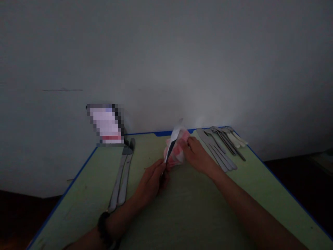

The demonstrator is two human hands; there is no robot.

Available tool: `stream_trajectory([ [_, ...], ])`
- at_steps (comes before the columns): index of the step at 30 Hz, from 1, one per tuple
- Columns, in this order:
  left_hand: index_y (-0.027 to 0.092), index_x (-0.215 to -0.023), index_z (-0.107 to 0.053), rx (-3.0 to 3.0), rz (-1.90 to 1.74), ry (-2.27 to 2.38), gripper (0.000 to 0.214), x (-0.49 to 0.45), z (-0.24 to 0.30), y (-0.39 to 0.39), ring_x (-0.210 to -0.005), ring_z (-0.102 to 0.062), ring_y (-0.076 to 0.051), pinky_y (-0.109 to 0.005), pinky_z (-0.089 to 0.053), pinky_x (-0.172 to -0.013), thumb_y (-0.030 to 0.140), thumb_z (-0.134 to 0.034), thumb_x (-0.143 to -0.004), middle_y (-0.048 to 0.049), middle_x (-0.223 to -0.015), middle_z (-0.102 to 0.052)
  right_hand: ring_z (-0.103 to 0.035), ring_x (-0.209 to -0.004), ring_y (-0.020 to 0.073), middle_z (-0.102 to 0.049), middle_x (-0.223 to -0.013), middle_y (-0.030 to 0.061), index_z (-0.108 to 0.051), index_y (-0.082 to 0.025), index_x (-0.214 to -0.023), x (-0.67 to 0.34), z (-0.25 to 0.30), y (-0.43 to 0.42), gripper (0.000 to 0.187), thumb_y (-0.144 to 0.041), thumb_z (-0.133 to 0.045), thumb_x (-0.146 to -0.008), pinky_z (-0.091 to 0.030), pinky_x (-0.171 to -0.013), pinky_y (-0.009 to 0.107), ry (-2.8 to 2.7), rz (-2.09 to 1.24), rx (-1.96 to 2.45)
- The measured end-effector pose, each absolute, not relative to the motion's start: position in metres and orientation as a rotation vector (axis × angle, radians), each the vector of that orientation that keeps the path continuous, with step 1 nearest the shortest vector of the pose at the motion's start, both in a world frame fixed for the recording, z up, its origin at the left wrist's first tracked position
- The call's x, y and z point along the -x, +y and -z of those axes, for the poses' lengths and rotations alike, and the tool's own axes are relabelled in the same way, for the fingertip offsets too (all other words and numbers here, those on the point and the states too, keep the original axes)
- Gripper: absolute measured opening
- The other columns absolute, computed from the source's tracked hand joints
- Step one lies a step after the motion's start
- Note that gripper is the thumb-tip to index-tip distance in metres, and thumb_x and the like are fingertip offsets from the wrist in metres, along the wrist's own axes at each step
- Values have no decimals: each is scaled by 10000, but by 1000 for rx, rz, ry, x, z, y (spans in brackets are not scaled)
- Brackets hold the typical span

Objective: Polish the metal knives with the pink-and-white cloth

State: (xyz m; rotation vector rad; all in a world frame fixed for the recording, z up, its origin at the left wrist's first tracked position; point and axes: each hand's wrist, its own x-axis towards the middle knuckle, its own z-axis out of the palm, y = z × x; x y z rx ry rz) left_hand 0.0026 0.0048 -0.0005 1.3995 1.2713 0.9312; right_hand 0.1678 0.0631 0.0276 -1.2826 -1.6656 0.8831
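Note:
Closed around the handle of a table knife (pixel 171 147), my left hand (pixel 153 175) keeps the blade tilted up and away from me. My right hand (pixel 192 151) grips a pink and white cloth (pixel 178 154) right beside the blade. Part of the cloth lies behind the knife, and I cannot tell how much of it touches the metal. Two more knives (pixel 123 177) lie side by side to the left of my left hand. Right of my right hand, several knives (pixel 218 152) lie fanned out on the table.
The pale green table (pixel 192 211) has a blue edge and meets a grey wall (pixel 166 62). A phone with a lit, blurred screen (pixel 106 123) leans at the back left. More cutlery with dark and pale handles (pixel 230 137) lies at the back right.

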Motion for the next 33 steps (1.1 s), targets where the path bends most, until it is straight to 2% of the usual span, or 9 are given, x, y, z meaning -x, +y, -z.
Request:
stream_trajectory([
  [3, 182, -749, -435, -1390, -949, 1208, 311, -4, 3, 2, -344, -404, -83, -188, -299, -353, 402, -292, -917, 60, -492, -487, -544, -839, 201, -628, -825, 88, -637, -173, -766, -163, -43, 48, 439, -531, -394, -836, -364, -811, 327, -1888, -613, 1347],
  [7, 182, -783, -448, -1531, -1007, 1171, 278, -4, 4, -1, -401, -444, -84, -193, -341, -402, 383, -318, -924, 49, -547, -527, -526, -537, 148, -583, -542, 48, -585, -185, -527, -162, -58, 32, 615, -567, -245, -869, -370, -618, 290, -2123, -883, 1345],
  [13, 181, -852, -465, -1676, -877, 1141, 283, -1, 3, -3, -415, -463, -95, -203, -376, -454, 363, -269, -946, 57, -507, -524, -534, -566, 114, -609, -647, 11, -604, -165, -785, -157, -61, 35, 306, -398, -421, -862, -351, -532, 229, -2044, -959, 1141],
  [16, 172, -822, -510, -1799, -810, 1134, 331, -3, -1, -3, -532, -528, -110, -217, -406, -553, 343, -257, -949, 22, -581, -576, -524, -524, 98, -593, -626, -6, -567, -162, -836, -161, -61, 43, 280, -357, -373, -883, -364, -505, 212, -1950, -1126, 1066],
  [18, 167, -793, -535, -1883, -761, 1134, 367, -4, -3, -3, -593, -542, -115, -225, -413, -597, 331, -245, -949, 2, -652, -588, -525, -537, 96, -598, -653, -4, -547, -166, -816, -174, -66, 50, 288, -363, -349, -888, -371, -514, 211, -1881, -1030, 1079],
  [21, 171, -771, -540, -1986, -682, 1159, 373, -4, -5, -3, -607, -530, -117, -233, -416, -618, 316, -243, -945, 5, -667, -564, -517, -569, 108, -590, -652, 1, -540, -176, -746, -206, -74, 66, 325, -384, -334, -887, -359, -544, 225, -1863, -631, 1262],
  [25, 188, -893, -554, -2170, -673, 1217, 231, -3, -4, -2, -740, -552, -151, -272, -440, -697, 248, -331, -906, -32, -823, -597, -544, -635, 143, -623, -698, 37, -587, -169, -751, -249, -65, 91, 254, -343, -427, -843, -347, -591, 252, -2086, -308, 1610],
  [29, 194, -1055, -559, -2492, -787, 1260, 269, -2, 0, -2, -1078, -462, -230, -387, -377, -916, 153, -392, -848, -102, -1125, -535, -586, -763, 187, -658, -834, 97, -613, -135, -905, -267, -36, 110, 256, -282, -410, -849, -370, -668, 274, -2096, -189, 1861],
  [33, 245, -1218, -486, -2665, -622, 1358, 400, -2, 8, -1, -1240, -317, -271, -481, -280, -1002, 138, -418, -838, -75, -1314, -441, -564, -956, 204, -625, -1018, 133, -578, -118, -1092, -265, -16, 116, 320, -166, -438, -808, -373, -799, 273, -2179, -191, 1942],
])
